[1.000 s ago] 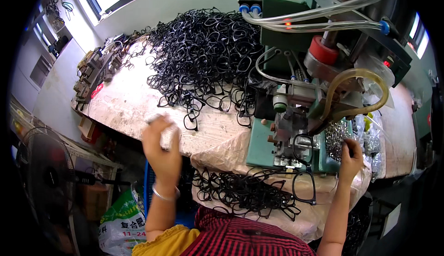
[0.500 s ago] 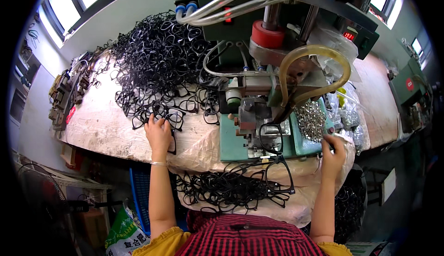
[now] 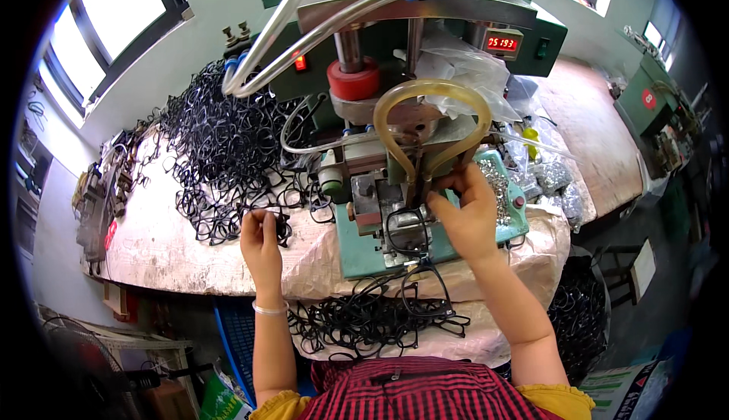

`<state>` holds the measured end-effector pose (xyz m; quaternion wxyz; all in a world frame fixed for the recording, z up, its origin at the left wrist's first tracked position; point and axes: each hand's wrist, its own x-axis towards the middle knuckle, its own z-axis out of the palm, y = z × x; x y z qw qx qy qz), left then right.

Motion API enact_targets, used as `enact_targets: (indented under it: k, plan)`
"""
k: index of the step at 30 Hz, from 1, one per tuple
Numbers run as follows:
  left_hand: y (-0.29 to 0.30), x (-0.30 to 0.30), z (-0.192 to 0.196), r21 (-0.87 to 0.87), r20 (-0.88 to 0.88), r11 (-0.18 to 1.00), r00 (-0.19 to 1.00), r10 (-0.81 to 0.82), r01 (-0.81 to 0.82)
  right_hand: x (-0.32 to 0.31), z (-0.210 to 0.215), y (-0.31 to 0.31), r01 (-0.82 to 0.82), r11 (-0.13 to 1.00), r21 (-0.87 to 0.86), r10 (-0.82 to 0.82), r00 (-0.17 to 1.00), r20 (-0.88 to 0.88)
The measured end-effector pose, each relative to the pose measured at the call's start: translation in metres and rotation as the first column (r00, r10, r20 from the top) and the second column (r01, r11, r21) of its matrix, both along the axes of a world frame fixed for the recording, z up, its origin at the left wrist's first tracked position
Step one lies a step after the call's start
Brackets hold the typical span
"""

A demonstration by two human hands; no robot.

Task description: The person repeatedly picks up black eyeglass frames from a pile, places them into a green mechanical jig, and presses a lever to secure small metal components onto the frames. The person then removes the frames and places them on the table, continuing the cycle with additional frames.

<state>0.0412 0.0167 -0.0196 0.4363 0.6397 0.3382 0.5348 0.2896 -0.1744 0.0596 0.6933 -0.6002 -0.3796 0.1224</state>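
Note:
My left hand (image 3: pixel 262 257) is closed at the near edge of the heap, its curled fingers on a black eyeglass frame (image 3: pixel 283 232) mostly hidden behind them. My right hand (image 3: pixel 472 215) reaches in at the right side of the press (image 3: pixel 372 200). Its thumb and fingers are drawn together beside the tooling under the looped yellowish hose (image 3: pixel 433 90); whatever they pinch is too small or hidden to name. Another black eyeglass frame (image 3: pixel 448 287) sits in the fixture at the press's front, one rim against the metal block and the other hanging over the table edge.
A large heap of black eyeglass frames (image 3: pixel 220 127) covers the table's back left. More frames (image 3: pixel 349 321) lie on the paper in front of my lap. The green tray (image 3: pixel 524 224) of small metal parts (image 3: pixel 497 192) stands right of the press, with plastic bags (image 3: pixel 558 177) beyond.
My right hand has gone from the front right corner of the parts tray to the press tooling. My left hand's fingers have curled in at the heap. The whole view has shifted.

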Motion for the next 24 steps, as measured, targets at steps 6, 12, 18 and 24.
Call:
enact_targets:
  k: [6,12,18,24]
  plan:
    - [-0.032,-0.002,-0.002,-0.097,0.182,0.994,0.983,-0.031,0.049,-0.014,-0.010,-0.002,0.013,0.998,0.059,-0.003,0.987,-0.159]
    - [-0.073,0.053,0.135,0.558,0.105,0.747,0.863,-0.495,0.361,-0.019,0.005,-0.003,-0.086,0.996,0.036,0.091,0.984,-0.151]
    - [-0.079,0.060,0.134,0.600,-0.181,0.641,0.862,-0.473,0.478,-0.024,0.024,-0.033,-0.127,0.991,-0.033,0.126,0.991,-0.036]
    - [-0.097,0.079,0.094,0.715,-0.433,0.372,0.793,-0.429,0.592,0.058,-0.056,-0.052,0.565,0.747,-0.351,-0.183,0.682,0.708]
